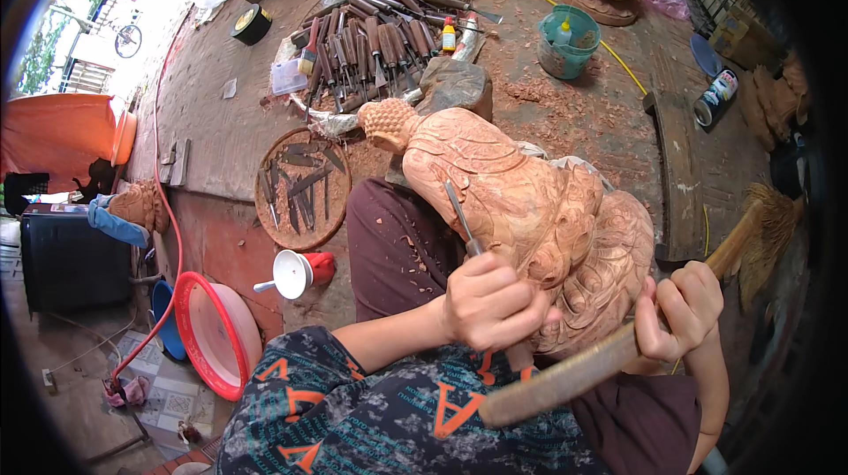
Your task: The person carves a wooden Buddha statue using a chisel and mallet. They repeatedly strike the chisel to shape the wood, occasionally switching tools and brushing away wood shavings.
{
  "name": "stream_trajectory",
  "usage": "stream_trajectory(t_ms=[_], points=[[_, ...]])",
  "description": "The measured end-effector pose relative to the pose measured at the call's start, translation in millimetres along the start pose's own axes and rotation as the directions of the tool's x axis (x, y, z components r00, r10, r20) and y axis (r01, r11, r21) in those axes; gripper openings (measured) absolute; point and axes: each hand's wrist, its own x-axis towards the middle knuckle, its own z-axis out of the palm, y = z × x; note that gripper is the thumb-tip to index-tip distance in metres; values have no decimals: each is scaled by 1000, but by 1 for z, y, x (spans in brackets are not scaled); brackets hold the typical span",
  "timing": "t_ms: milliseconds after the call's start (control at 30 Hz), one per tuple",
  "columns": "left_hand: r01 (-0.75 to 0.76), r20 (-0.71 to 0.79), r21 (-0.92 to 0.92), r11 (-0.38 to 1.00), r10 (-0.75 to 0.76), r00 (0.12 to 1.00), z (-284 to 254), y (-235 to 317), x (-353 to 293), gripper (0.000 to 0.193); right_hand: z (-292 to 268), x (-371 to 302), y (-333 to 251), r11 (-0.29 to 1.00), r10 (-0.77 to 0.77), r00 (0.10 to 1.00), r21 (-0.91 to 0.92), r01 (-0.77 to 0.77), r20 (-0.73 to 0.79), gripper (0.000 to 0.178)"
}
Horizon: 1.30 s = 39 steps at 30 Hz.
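A carved wooden statue point(481, 176) with a knobbed head and folded robes lies tilted against my legs, its head toward the far left. My left hand point(496, 300) is wrapped round the handle of a wood chisel point(457, 210), whose metal blade rests against or just over the robe carving; which of the two I cannot tell. In my right hand point(685, 311) is one end of a thick, curved wooden mallet point(561, 385). The mallet's other end hangs close to the butt of the chisel handle, in front of my patterned shirt.
Many carving tools point(375, 38) lie heaped beyond the statue, beside a wooden block point(455, 84). To the left sit a round tray point(305, 228) of blades, a white cup point(291, 274) and a red-rimmed basin point(212, 334). A teal bucket point(568, 44) stands among wood shavings.
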Motion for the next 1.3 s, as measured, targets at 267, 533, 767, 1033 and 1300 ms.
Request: stream_trajectory(t_ms=[267, 533, 767, 1033, 1300], points=[[19, -12, -25, 1000, -19, 1000, -2, 1, 3, 18, -4, 0, -7, 997, -16, 999, 71, 20, -51, 41], [16, 20, 74, 997, -18, 1000, 9, -6, -1, 18, 7, -4, 3, 999, -17, 1000, -30, 18, 23, 36], [20, 48, 136, 990, -27, 998, 11, -12, -2, 12, 10, -5, 8, 1000, -26, 1000, -16, 26, -4, 36], [63, 135, 221, 973, -95, 986, -14, -14, 0, 14, 7, -3, 8, 997, -2, 1000, -74, 4, 24, 33], [-2, 163, -27, 1000, 7, 987, -31, 3, 10, 19, 14, -5, 0, 981, 113, 986, 172, -91, -126, 34]])
